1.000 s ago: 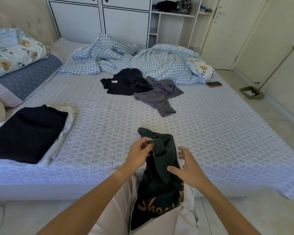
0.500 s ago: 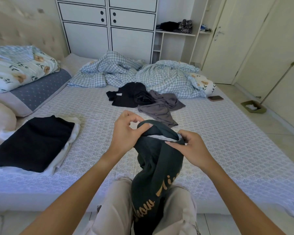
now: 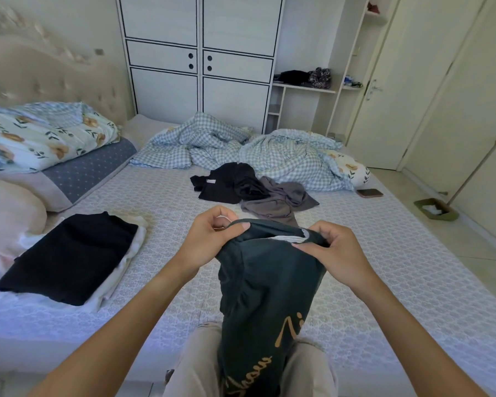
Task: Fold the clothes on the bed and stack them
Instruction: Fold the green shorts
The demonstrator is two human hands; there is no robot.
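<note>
Over the last second the dark green shirt point(image 3: 267, 299) has come up from the person's lap to chest height, and both hands have found its neck opening. The left hand point(image 3: 209, 239) now pinches the collar rim on the left, thumb over the fabric, and the right hand point(image 3: 331, 250) pinches the rim on the right, so each grip is closed on cloth rather than spread. The body of the shirt hangs down between the forearms over the knees, gold lettering showing. This looks like the step of finding the shirt's top before spreading it flat to fold.

The folded stack point(image 3: 69, 259), a black piece on a pale one, lies on the bed point(image 3: 384, 282) at the near left, close to the near edge. Two unfolded garments, one black point(image 3: 226, 181) and one grey point(image 3: 281, 202), lie heaped together further off at centre, touching each other. Between them and the near edge the mattress is bare, giving room to lay the shirt out. A phone point(image 3: 370, 192) rests by the right edge, well apart from that space.
</note>
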